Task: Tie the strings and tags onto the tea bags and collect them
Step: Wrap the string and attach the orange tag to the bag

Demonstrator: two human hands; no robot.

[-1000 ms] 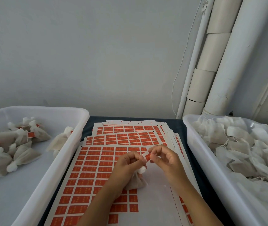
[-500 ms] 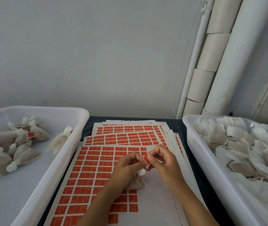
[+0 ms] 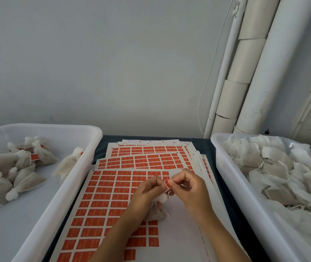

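Over the sheets of orange tags (image 3: 113,193), my left hand (image 3: 147,193) and my right hand (image 3: 188,188) meet. Together their fingertips pinch one small orange tag (image 3: 167,183). A tied tea bag (image 3: 157,211) hangs just under the hands, below my left palm; its white knotted top (image 3: 162,198) shows between them. How the string runs is too small to tell.
A white tub (image 3: 71,188) on the left holds several tied, tagged tea bags (image 3: 15,173). A white tub (image 3: 232,178) on the right is piled with untied tea bags and strings (image 3: 275,171). White pipes (image 3: 245,72) stand against the wall at the back right.
Both hands stay together on the tag with only small finger shifts. The tea bag under them has barely moved.
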